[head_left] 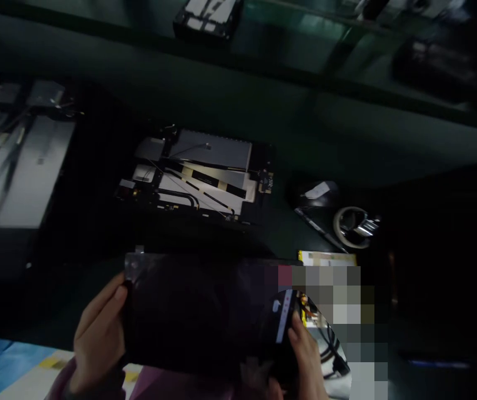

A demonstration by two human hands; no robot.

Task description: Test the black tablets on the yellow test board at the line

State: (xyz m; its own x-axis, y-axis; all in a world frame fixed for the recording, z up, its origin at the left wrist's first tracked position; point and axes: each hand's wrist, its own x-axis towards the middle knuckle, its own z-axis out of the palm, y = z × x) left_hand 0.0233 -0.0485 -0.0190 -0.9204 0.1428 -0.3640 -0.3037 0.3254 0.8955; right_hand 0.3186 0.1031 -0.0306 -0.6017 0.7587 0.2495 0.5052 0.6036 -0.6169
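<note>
A flat, dark tablet is held level in front of me, glossy face up. A small clear tab sticks up at its top left corner, and another film-like tab shows at its lower edge. My left hand grips the left edge, thumb on top. At the right edge, my right hand holds it, with fingers partly hidden. A pale strip with small marks shows on the glossy face beside the right thumb; whether it is lit or reflected I cannot tell. The area right of it is blurred out in blocks.
Beyond the tablet lies an opened tablet housing with cables and batteries exposed. More opened housings lie left. A roll of tape and a dark object with a white label sit right. A shelf crosses the back.
</note>
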